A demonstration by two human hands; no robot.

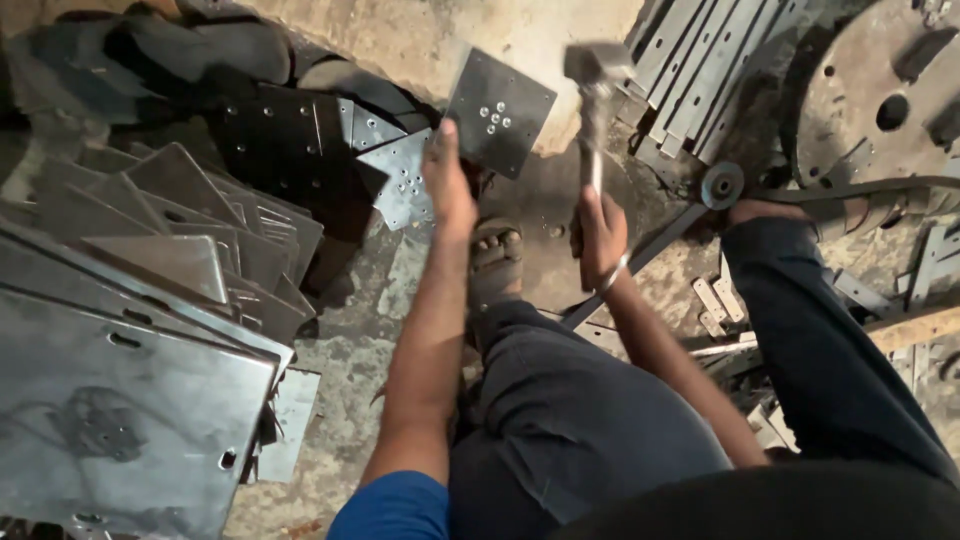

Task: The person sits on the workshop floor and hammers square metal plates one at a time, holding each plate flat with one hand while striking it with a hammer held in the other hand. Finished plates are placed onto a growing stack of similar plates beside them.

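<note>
My left hand (449, 185) grips the edge of a dark square metal plate (500, 112) with a cluster of small holes, holding it tilted over a round steel block (545, 205). My right hand (600, 235) is closed around the handle of a hammer (596, 85), its head raised and blurred just right of the plate. A metal bangle sits on my right wrist. My sandalled foot (496, 260) rests beside the block, between my two arms.
Stacks of punched sheet-metal plates (150, 300) fill the left side. More square plates (395, 170) lie behind my left hand. Long slotted strips (700, 60) lean at the top right beside a big round steel disc (880, 90). Small offcuts litter the right floor.
</note>
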